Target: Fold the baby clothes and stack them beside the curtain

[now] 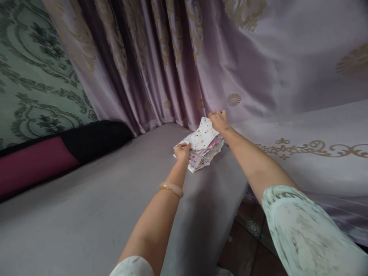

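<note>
A wide grey bed (86, 207) fills the near and left part of the scene, its cover smooth and plain, its right edge dropping to a dark tiled floor (244, 237). At the far right corner of that surface sits a stack of folded cloths (204, 151) — white with small printed patterns, some pink showing between the layers.

The left hand (182, 150) is curled closed on the near left corner of the stack, fingers pinching its edge; a pale bangle (171, 188) rings the wrist. The right hand (218, 119) is closed on the far corner of the top cloth (202, 137), which is lifted a little off the pile there (the rest of it lies flat).

Behind the bed hangs a lilac curtain (178, 57) with gold medallions, gathered in deep folds at the middle and spreading out flat to the right, where it drapes down beside the bed. On the far left the wall (31, 73) carries green damask wallpaper, and below it lies a long bolster (51, 155) — magenta at the left, black at the right — along the bed's far edge.
</note>
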`<state>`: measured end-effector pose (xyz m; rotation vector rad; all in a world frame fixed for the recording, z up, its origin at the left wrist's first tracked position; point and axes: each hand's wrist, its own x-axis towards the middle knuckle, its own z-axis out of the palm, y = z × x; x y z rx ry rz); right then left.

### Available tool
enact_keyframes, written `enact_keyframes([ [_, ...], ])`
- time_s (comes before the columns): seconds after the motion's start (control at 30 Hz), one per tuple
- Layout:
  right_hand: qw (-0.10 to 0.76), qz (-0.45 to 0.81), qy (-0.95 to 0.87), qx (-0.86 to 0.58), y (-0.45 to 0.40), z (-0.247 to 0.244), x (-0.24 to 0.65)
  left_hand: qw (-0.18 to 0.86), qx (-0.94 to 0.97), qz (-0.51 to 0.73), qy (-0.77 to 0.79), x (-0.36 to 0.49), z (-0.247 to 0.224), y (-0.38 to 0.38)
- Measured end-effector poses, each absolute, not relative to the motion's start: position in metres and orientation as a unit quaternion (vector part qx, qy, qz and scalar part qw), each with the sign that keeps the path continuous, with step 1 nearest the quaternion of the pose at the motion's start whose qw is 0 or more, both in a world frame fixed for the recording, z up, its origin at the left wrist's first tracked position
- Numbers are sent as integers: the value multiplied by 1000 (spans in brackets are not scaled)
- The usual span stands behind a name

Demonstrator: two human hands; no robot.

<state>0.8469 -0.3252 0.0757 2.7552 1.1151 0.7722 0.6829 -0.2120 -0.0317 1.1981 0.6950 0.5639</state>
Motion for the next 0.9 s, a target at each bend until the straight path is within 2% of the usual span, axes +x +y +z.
enact_keyframes([
  [0.17,56,253,356,898,-327,67,853,609,638,276,382,677,-35,-217],
  [0.5,65,272,340,898,-329,59,854,534,743,263,305,676,-25,-230],
  [0.73,22,270,340,900,-326,47,835,417,835,240,266,659,-23,-234],
  [0.9,-30,202,341,918,-311,37,800,330,875,235,264,653,-29,-238],
])
